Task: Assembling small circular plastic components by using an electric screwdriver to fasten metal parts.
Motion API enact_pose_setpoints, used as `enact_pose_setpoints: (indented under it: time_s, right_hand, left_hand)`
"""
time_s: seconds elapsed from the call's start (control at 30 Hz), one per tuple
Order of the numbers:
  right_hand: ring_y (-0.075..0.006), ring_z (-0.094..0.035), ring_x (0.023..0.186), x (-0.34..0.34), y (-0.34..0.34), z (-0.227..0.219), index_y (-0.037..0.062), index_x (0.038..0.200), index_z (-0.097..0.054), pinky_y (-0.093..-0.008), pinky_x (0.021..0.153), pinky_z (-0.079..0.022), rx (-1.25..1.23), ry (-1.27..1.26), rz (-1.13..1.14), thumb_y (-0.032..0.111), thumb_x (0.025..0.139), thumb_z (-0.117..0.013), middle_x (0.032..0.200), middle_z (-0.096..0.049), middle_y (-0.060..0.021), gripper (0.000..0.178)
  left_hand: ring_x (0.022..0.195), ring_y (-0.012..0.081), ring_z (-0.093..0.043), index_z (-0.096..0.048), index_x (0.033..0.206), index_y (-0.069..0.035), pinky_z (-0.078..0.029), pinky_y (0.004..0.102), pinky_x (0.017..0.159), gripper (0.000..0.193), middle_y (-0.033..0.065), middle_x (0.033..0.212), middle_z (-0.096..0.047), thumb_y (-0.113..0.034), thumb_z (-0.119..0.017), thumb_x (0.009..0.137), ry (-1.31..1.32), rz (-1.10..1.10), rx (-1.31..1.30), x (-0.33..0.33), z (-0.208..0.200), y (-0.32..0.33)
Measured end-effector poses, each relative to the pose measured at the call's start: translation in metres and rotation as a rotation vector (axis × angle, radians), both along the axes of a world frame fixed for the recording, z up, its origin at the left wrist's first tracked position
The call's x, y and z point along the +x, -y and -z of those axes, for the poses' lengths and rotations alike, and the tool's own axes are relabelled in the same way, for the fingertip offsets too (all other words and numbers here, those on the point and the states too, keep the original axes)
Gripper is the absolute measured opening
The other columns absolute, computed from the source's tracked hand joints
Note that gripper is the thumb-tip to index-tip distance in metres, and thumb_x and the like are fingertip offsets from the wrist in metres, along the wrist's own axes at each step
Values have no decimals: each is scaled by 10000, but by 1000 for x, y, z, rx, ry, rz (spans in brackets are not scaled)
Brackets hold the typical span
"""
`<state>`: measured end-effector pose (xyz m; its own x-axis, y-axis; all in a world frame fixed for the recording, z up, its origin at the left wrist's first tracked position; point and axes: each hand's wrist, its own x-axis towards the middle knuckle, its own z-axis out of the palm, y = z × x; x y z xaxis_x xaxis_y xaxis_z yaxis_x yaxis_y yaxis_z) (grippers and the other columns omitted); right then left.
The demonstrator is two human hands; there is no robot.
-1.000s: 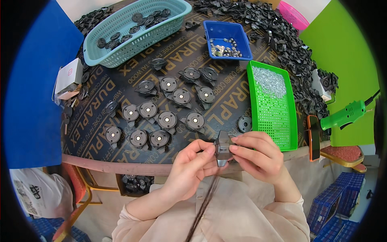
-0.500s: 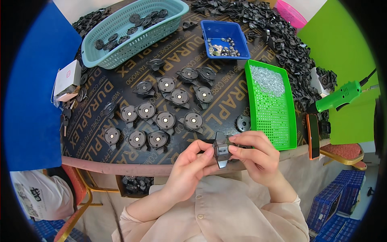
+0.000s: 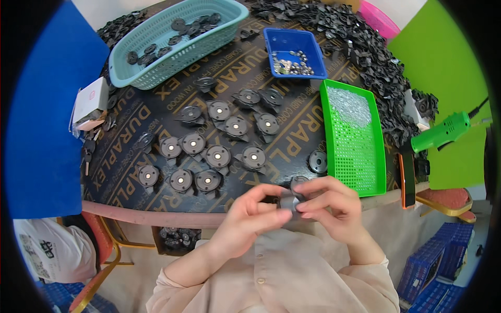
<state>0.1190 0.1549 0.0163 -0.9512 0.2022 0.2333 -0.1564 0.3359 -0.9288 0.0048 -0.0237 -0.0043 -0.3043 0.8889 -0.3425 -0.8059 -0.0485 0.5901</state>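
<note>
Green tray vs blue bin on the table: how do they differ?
Shape: the green tray is long and shallow; the blue bin is shorter and deeper.
Contents: the green tray holds a heap of pale bits at its far end, the blue bin scattered round shiny pieces.
Place: the green tray sits closer to the right hand than the blue bin.
Both are open-topped.

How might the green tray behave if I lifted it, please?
The green tray would probably feel light and flex slightly, as its base is perforated and its walls look thin. Its far end may dip, since small shiny pieces are heaped there; they could slide if tilted.
</note>
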Motion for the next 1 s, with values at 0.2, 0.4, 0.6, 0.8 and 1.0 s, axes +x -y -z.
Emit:
enact_pose_setpoints:
  time_s: [0.2, 0.4, 0.6, 0.8, 1.0]
  right_hand:
    - [-257, -594, 1038, -7, 3, -30, -11, 1071, -576, -343, 793, -520, -73, 133, -144, 5, 727, -771, 1113, -597, -150, 396]
    - [-152, -594, 967, -78, -77, -68, 40, 1074, -604, -289, 776, -503, 566, 183, 240, 80, 805, -689, 1049, -624, -53, 284]
    - [-218, -654, 940, -206, -146, -27, 20, 1016, -658, -324, 848, -501, 875, 299, 137, 72, 764, -717, 965, -689, -116, 263]
    - [-303, -635, 987, -245, -152, 10, 85, 1101, -668, -373, 843, -497, 1018, 471, -40, 200, 713, -783, 1057, -664, -165, 421]
    - [-314, -659, 907, -238, -147, 14, 49, 855, -691, -389, 779, -528, 993, 441, 86, 83, 691, -761, 926, -689, -144, 181]
  left_hand:
    - [1086, 202, -603, -600, 1037, 13, -490, 363, 937, 292, 152, 1042, -674, 27, -713, 768, -549, -126, 6, -3, -31, 28]
    - [999, 245, -632, -693, 953, -49, -519, 330, 835, 325, 93, 998, -604, 65, -739, 651, -1967, -435, -629, -147, -53, 71]
    - [812, 289, -615, -720, 875, -63, -495, 372, 686, 183, 75, 888, -594, -92, -740, 695, -2136, 44, -870, -202, -29, 56]
    - [826, 271, -616, -709, 877, -70, -490, 376, 681, 199, 63, 849, -612, -105, -729, 683, -2206, -2, -887, -196, -30, 49]
    - [860, 276, -609, -670, 899, -33, -505, 370, 721, 255, 97, 896, -629, 11, -694, 648, -2258, -172, -427, -121, -50, 15]
